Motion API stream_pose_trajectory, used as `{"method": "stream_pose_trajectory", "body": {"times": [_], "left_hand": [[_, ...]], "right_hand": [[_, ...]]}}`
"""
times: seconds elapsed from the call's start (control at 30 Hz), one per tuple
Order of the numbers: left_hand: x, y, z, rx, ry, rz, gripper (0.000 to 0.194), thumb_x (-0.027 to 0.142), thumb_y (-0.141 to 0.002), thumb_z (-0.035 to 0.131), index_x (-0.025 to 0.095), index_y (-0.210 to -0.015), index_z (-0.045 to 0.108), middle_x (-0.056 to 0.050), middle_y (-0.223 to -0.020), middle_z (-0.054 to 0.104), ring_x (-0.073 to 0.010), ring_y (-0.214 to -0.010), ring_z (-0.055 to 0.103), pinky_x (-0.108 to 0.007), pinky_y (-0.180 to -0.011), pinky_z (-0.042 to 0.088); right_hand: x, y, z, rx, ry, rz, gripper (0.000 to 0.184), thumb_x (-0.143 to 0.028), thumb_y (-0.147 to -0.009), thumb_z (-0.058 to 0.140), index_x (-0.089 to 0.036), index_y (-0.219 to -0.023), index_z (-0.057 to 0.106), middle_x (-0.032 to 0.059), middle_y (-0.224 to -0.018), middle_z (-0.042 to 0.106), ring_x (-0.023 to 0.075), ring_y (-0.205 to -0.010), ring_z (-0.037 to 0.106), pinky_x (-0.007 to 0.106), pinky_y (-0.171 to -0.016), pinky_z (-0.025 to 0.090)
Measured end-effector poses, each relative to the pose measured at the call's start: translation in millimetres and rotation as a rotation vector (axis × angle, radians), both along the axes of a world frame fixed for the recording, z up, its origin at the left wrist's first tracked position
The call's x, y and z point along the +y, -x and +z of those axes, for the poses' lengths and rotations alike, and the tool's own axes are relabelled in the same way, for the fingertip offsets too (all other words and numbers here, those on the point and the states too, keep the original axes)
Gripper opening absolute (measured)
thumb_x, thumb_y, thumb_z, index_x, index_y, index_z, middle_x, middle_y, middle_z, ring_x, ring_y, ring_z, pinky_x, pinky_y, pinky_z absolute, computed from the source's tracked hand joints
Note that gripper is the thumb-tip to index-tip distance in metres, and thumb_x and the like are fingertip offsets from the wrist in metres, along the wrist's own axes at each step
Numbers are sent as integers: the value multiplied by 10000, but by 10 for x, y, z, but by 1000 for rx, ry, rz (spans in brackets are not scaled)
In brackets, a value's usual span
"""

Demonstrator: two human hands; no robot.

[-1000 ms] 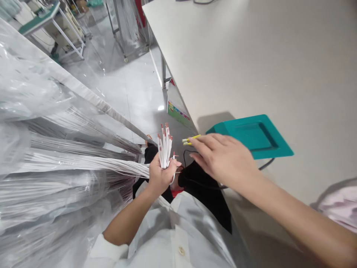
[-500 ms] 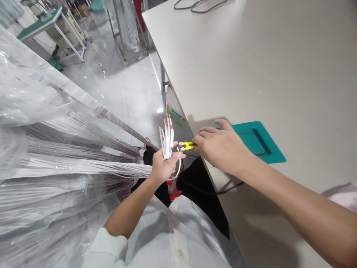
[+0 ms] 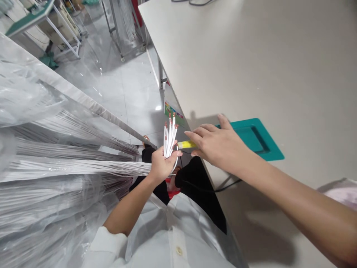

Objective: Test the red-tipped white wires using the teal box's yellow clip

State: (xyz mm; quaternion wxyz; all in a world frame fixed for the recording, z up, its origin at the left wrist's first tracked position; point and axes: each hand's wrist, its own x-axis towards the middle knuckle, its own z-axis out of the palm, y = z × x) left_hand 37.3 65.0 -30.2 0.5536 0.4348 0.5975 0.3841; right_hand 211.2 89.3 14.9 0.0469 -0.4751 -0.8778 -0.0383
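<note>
No readable text, brand, number or sign anywhere. Only candidate: colourful printed label (image 3: 173,111) on side of table (image 3: 251,56) near its left edge, above floor; green, yellow and red patches visible, lettering too small and blurred to read. Teal tray (image 3: 260,143), white wire ends (image 3: 169,136), yellow tool (image 3: 187,144): no markings visible.

We see white wires (image 3: 169,139) with copper-red tips, bunched in our left hand (image 3: 161,165). Our right hand (image 3: 220,145) holds a yellow tool (image 3: 186,144). Beside it lies a teal tray (image 3: 253,137) on a plain off-white table (image 3: 251,59), with a black cable (image 3: 223,186) under it. Our shirt (image 3: 167,242) is white, our trousers (image 3: 200,186) black. The plastic (image 3: 41,111) at left is clear over white strands. The floor (image 3: 122,85) is glossy pale grey.
</note>
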Motion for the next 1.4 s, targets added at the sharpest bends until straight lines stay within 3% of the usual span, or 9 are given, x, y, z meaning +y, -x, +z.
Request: {"method": "stream_pose_trajectory", "body": {"times": [0.23, 0.43, 0.53, 0.73, 0.93, 1.03, 1.13, 1.2, 1.4], "left_hand": [[-53, 64, 31, -21, 9, 5, 462, 294, -661, 679, 180, -1107, 643, -29, -705, 704, -69, -439, 484, -195, -457, 394], [-146, 181, 203, -108, 59, 20, 514, 288, -703, 639, 138, -1191, 579, -50, -722, 709, -17, -333, 335, -178, -337, 292], [-207, 255, 302, -168, 55, -32, 530, 310, -717, 637, 136, -1211, 560, -52, -728, 706, -12, -324, 341, -174, -324, 286], [-340, 373, 395, -238, 65, -218, 533, 344, -717, 641, 138, -1204, 577, -62, -690, 695, -26, -320, 371, -182, -319, 279], [-439, 420, 354, -212, 78, -283, 475, 325, -738, 619, 160, -1183, 600, -41, -670, 680, -23, -340, 363, -172, -332, 268], [-435, 419, 322, -171, 96, -189, 499, 329, -725, 634, 146, -1188, 591, -50, -723, 687, -25, -357, 373, -180, -349, 293], [-403, 408, 284, -123, 69, 0, 478, 334, -711, 652, 127, -1139, 608, -58, -796, 686, -21, -372, 384, -191, -379, 322], [-388, 394, 260, -87, 47, 27, 407, 328, -715, 646, 104, -1055, 638, -9, -623, 637, -31, -365, 378, -197, -393, 325], [-437, 334, 199, 30, -81, -144, 125, 194, -736, 567, 112, -750, 659, 63, -404, 429, -66, -399, 397, -206, -444, 332]], "right_hand": [[27, -34, -42, -1, -2, 4, 496, -446, -693, 679, -194, -1110, 588, 107, -869, 679, 287, -834, 588, 570, -950, 254], [-254, 122, 49, 523, 46, -51, 303, -390, -842, 512, -184, -1022, 642, 108, -992, 669, 242, -911, 608, 391, -816, 458], [-438, 303, 1, 874, 226, -144, 223, -325, -848, 510, -189, -934, 665, 83, -921, 677, 199, -867, 618, 328, -757, 492], [-513, 541, -115, 1400, 865, -249, 258, -417, -754, 617, -174, -684, 670, 5, -613, 578, 102, -522, 494, 251, -491, 421], [-585, 658, -224, 1728, 1181, -424, 256, -410, -658, 699, -159, -675, 651, -25, -499, 516, 86, -452, 436, 237, -435, 347], [-626, 659, -264, 1593, 1018, -470, 252, -408, -696, 667, -164, -760, 668, -1, -584, 568, 96, -487, 469, 243, -454, 392], [-658, 631, -256, 1347, 573, -468, 250, -349, -752, 622, -189, -937, 673, 44, -809, 604, 123, -606, 541, 272, -543, 464], [-677, 623, -232, 1219, 371, -380, 241, -301, -785, 589, -204, -993, 664, 59, -885, 595, 138, -675, 571, 286, -599, 487], [-716, 713, -166, 1129, 326, -190, 123, -230, -798, 579, -195, -865, 677, 38, -758, 599, 132, -643, 579, 259, -563, 486]]}}
